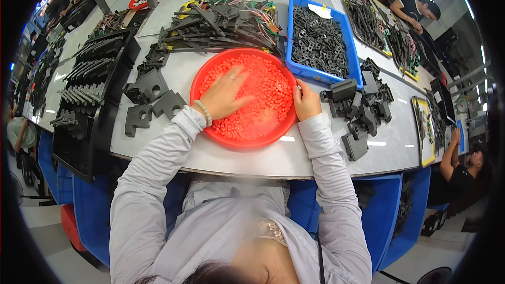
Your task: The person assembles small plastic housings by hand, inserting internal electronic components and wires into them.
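A round red basin full of small red plastic pieces sits on the grey table right in front of me. My left hand, with a ring and a bead bracelet, lies flat on the pieces inside the basin, fingers spread. At the basin's right rim, my right hand has its fingers curled; a small pale item may be pinched in them, but it is too small to make out.
Black plastic parts lie to the left beside a black rack. More black parts are piled on the right. Behind stand a blue bin of black parts and a wired heap. Other people work at the table's ends.
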